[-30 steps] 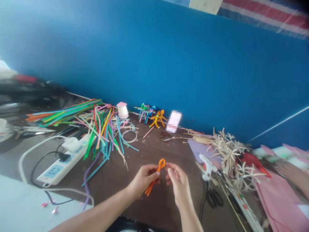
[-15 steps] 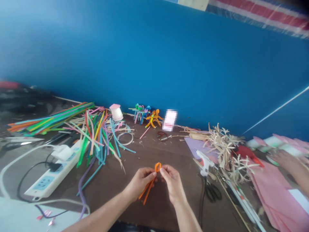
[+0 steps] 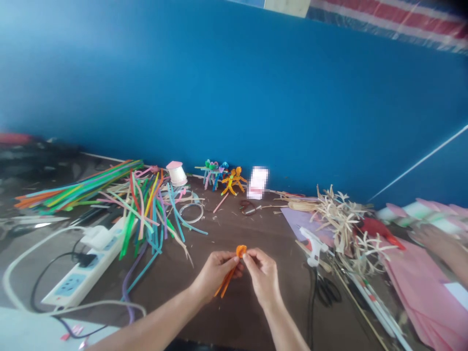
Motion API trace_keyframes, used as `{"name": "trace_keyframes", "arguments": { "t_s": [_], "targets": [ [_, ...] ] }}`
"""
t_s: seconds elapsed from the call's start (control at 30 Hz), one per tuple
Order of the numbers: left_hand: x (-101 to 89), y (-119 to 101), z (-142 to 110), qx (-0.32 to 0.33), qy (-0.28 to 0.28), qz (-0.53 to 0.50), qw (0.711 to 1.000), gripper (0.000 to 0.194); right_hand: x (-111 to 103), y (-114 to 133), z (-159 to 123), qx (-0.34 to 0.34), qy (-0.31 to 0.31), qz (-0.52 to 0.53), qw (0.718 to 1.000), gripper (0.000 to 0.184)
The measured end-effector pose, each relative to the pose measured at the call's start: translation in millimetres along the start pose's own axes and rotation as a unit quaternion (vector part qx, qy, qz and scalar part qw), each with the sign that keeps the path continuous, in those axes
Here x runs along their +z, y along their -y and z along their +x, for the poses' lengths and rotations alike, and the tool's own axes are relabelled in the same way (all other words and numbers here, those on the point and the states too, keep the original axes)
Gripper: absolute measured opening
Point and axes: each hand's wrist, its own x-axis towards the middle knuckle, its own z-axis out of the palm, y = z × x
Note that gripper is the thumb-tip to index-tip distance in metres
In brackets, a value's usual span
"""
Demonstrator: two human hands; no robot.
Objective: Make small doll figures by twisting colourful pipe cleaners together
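An orange pipe cleaner point(image 3: 241, 250) is held up between my two hands over the dark table point(image 3: 190, 302). Its top is bent into a small, compact loop, while its straight ends hang down below. My left hand point(image 3: 217, 270) is closed, pinching the stem under the loop between thumb and fingers. On the other side, my right hand point(image 3: 263, 273) pinches the right edge of the loop. Fingertips hide the part where stem and loop meet. Farther back stand small pipe-cleaner figures, an orange one point(image 3: 234, 181) and a blue, green and purple group point(image 3: 215, 174).
Loose coloured pipe cleaners point(image 3: 146, 209) lie left, near a power strip point(image 3: 87, 268) with cables. A pink-topped white cup point(image 3: 177, 174) is behind. Rightward are a glue gun point(image 3: 313, 246), black scissors point(image 3: 328, 291), pale dried stems point(image 3: 340, 209), pink sheets point(image 3: 420, 287) and another person's hand point(image 3: 431, 239).
My right hand has come in from beside the loop and now grips it. The open orange loop has become smaller and more folded. The view has shifted slightly to the right.
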Motion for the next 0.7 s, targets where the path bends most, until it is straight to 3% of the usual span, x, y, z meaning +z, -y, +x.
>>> {"name": "trace_keyframes", "arguments": {
  "t_s": [0.2,0.3,0.37,0.47,0.6,0.63,0.7],
  "targets": [
    [0.0,-5.2,-2.5,0.029,-0.003,0.027,0.999,0.033,-6.3,1.2,2.7,0.013,0.009,0.001,1.0,0.022],
    [-3.9,-20.1,-12.0,0.041,-0.012,0.029,0.999,0.03,-8.0,-2.0,9.8,0.006,-0.005,-0.024,1.0,0.023],
    [-7.3,-33.5,-22.6,0.054,0.002,0.037,0.998,0.028,-3.8,-5.9,15.3,0.006,0.029,-0.066,0.997,0.022],
    [-11.8,-52.8,-39.5,0.058,0.035,0.101,0.993,0.026,12.2,-11.8,23.2,-0.027,0.108,-0.169,0.979,0.015],
    [-15.5,-65.2,-48.0,0.055,0.08,0.163,0.982,0.028,45.4,-16.2,40.5,-0.152,0.132,-0.334,0.921,0.019],
    [-15.7,-65.4,-46.5,0.055,0.086,0.157,0.982,0.028,54.8,-17.2,47.0,-0.156,0.137,-0.378,0.902,0.024],
    [-14.2,-63.7,-41.0,0.056,0.088,0.126,0.987,0.028,73.5,-19.2,60.4,-0.146,0.14,-0.401,0.894,0.027]
  ]
}}
